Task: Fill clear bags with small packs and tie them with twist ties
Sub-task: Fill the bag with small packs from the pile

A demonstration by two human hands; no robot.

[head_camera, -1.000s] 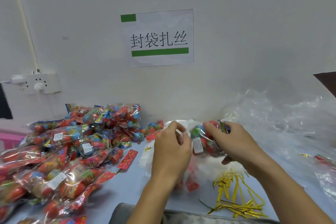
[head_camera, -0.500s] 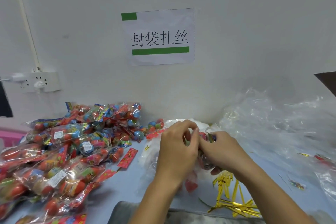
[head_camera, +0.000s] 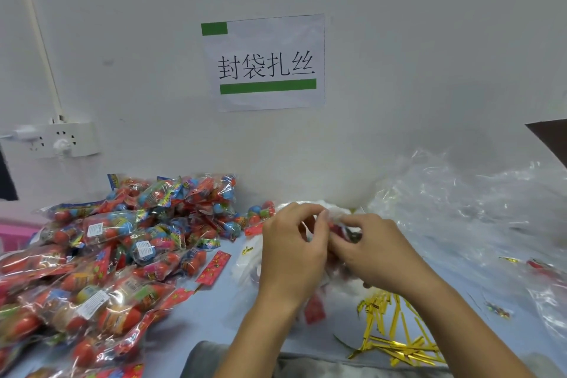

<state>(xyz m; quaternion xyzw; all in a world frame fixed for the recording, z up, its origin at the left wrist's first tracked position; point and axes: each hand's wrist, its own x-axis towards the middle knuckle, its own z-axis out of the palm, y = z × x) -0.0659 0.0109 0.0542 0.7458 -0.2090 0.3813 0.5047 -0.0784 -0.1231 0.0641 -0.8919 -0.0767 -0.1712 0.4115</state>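
Left hand [head_camera: 291, 252] and right hand [head_camera: 376, 255] pinching clear bag [head_camera: 245, 267] mouth between fingertips, bag body hanging below both grips. Gold twist ties [head_camera: 395, 344] loose just below right wrist; filled packs [head_camera: 101, 255] piled left.

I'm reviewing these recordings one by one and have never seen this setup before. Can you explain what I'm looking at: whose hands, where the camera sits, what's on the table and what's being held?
No machine here: a person works with bare hands, and the single camera is worn on their head, looking forward and down.

The left hand and right hand meet over a clear bag on the table. Both grip the bag's gathered top, with the fingers pinching the plastic. Red packs show inside, half hidden by the hands.

To the left lies a big heap of filled bags, red and blue. Near the right wrist is a bundle of gold twist ties. Farther right is a pile of empty bags.

On the wall hang a paper sign and a power socket.
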